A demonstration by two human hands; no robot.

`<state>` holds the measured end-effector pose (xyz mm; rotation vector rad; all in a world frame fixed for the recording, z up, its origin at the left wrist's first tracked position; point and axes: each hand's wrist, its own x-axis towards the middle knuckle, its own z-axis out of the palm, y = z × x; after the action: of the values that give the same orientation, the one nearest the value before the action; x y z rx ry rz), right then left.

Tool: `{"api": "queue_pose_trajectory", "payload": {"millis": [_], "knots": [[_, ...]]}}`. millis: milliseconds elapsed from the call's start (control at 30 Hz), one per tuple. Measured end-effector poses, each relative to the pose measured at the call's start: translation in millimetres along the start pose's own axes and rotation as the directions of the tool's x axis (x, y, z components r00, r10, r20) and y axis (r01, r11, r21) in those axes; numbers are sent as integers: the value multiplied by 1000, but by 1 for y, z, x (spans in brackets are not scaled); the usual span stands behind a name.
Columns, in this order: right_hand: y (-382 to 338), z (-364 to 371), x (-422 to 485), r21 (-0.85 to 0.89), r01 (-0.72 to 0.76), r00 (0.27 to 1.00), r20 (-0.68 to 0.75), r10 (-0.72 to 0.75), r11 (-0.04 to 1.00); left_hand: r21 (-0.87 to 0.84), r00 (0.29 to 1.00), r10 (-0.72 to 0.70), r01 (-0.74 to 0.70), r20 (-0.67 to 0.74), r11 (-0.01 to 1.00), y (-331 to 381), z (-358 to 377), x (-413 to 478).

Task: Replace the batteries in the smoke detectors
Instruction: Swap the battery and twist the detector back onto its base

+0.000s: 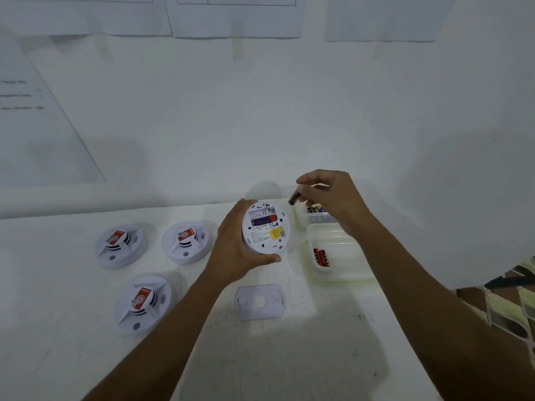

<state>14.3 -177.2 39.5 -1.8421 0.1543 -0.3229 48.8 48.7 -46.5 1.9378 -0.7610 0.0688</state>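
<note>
Head camera looks down at two bare arms over a white table (260, 357). The left hand (234, 250) grips a round white smoke detector (265, 227) from its left side. The fingers are curled round the far rim and the thumb presses on the near rim. The detector is tilted so that its back side faces the camera, and I cannot tell whether its lower edge rests on the table. Its battery compartment is uncovered, and one red and blue battery (265, 219) lies inside it. A yellow sticker (277, 233) sits on the back, below the compartment.

The right hand (333, 195) is just behind and to the right of the detector, above the far plastic box (301, 219). Its thumb and fingertips are closed in a pinch on a dark battery (293, 198), whose free end points down and to the left. This battery is near the detector but does not touch it.

The far box holds several black batteries (315, 209). The near plastic box (347, 273), just in front of it, holds some red batteries (322, 257). A flat white mounting plate (259, 302) lies on the table in front of the held detector. Three other smoke detectors (120, 246) (186, 241) (143, 303) lie face up at the left, well apart from the hands, each with a red label on top.
</note>
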Motion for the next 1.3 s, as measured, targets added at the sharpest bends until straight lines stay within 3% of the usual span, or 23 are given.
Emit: {"api": "queue_pose_trajectory", "payload": {"millis": [100,400,533,633,767,867,967,1133,1200,1267,1300], "knots": [[-12,19,-29,71,8,999,48,-11,997,23,999,32,-32,-13,999,9,3,-4],[-20,65,-82,-2,76,996,44,-75,997,30,999,7,-8,32,1000,-3,-1,-32],[-23,81,-96,-153,119,993,12,-119,981,47,998,51,-52,26,998,5,-10,-51],[-24,89,-102,-256,22,1000,-1,-23,967,63,991,129,-126,-45,990,24,-18,-59],[-30,99,-116,-8,-168,985,40,169,986,47,991,119,-116,-64,992,21,-22,-72],[-29,105,-122,66,-165,986,20,164,984,247,974,200,-170,-102,954,15,-25,-83],[-25,109,-125,197,-161,986,3,164,967,227,972,210,-181,-108,957,12,-30,-91],[-17,111,-129,240,-145,989,28,143,960,152,982,185,-177,-39,972,5,-44,-103],[-3,108,-132,145,-137,991,8,137,980,130,983,182,-176,-39,976,-4,-53,-108],[16,102,-136,-166,-44,999,1,45,985,120,989,139,-133,-43,984,-15,-64,-113],[25,99,-139,-338,30,998,67,-7,941,119,992,120,-114,-46,986,-20,-68,-115]]}}
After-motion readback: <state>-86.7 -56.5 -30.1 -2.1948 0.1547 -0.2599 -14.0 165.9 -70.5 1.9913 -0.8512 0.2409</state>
